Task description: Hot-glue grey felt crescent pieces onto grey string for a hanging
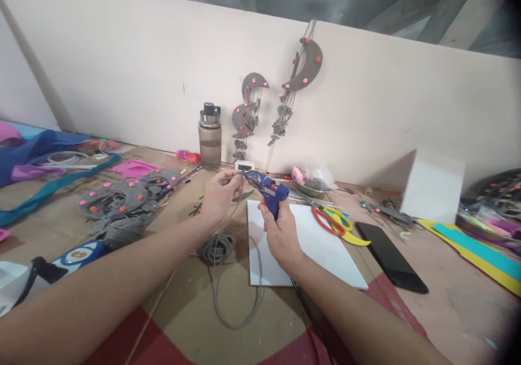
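Observation:
My right hand point(281, 234) is wrapped round the handle of a blue hot glue gun point(266, 187), its nozzle pointing left. My left hand point(220, 194) is pinched close to the nozzle, with a grey cord point(231, 215) hanging from its fingers. A small grey piece shows beside these fingertips; whether they grip it too is hard to make out. Below, the cord leads to a loose loop and a wound coil of grey cord point(218, 247) on the cardboard. A white board point(309, 245) lies under my right hand, and a black power cable point(305, 305) trails toward me.
Scissors point(331, 221) and a black phone point(391, 256) lie at right. Behind stand a water bottle point(210, 142) and a bowl point(313, 188). Grey moon ornaments point(311, 66) hang on the white wall point(134, 55). Grey felt pieces with pink dots point(118, 199) are heaped at left.

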Motion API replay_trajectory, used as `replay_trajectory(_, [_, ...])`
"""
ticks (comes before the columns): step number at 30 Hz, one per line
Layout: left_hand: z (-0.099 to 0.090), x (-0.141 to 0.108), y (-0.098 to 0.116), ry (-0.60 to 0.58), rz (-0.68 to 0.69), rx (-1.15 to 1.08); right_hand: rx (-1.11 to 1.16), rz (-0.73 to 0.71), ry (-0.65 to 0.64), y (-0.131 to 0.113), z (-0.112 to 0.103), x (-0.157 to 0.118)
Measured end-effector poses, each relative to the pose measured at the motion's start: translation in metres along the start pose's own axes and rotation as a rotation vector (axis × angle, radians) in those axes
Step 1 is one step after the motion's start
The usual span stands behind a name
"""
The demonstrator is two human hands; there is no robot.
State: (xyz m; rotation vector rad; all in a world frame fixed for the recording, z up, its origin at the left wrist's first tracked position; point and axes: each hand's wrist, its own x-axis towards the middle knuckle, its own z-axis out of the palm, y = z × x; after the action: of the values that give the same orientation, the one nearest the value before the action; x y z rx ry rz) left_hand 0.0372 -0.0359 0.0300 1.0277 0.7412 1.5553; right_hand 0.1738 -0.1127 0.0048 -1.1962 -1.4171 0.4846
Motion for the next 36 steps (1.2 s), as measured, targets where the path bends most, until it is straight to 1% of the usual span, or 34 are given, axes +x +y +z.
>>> replay_trajectory(8, [0.002,-0.004,0.004,0.017,-0.006,-0.014,-0.013,-0.004,0.007,-0.004,-0.001,0.000])
replay_trajectory(14, [0.001,-0.004,0.004,0.000,0.000,-0.023,-0.006,-0.015,0.020,-0.002,-0.001,0.000])
replay_trajectory(17, [0.001,-0.005,0.004,-0.007,0.006,-0.032,0.018,-0.014,0.034,-0.001,-0.001,0.000])
replay_trajectory(20, [0.002,-0.006,0.008,-0.018,0.008,-0.035,0.062,0.017,0.050,-0.001,-0.001,0.002])
replay_trajectory(25, [0.003,-0.007,0.015,-0.007,0.023,-0.054,0.220,0.163,0.065,-0.009,-0.007,0.013])
replay_trajectory(27, [0.004,-0.007,0.017,-0.004,0.037,-0.045,0.279,0.227,0.031,-0.012,-0.015,0.019])
replay_trajectory(29, [0.005,-0.008,0.017,-0.006,0.040,-0.043,0.286,0.284,-0.016,-0.014,-0.027,0.025])
replay_trajectory(33, [0.007,-0.010,0.018,-0.016,0.023,-0.060,0.168,0.437,-0.067,-0.011,-0.053,0.032])
replay_trajectory(36, [0.009,-0.012,0.020,-0.030,0.016,-0.062,-0.008,0.546,-0.149,-0.005,-0.069,0.036])
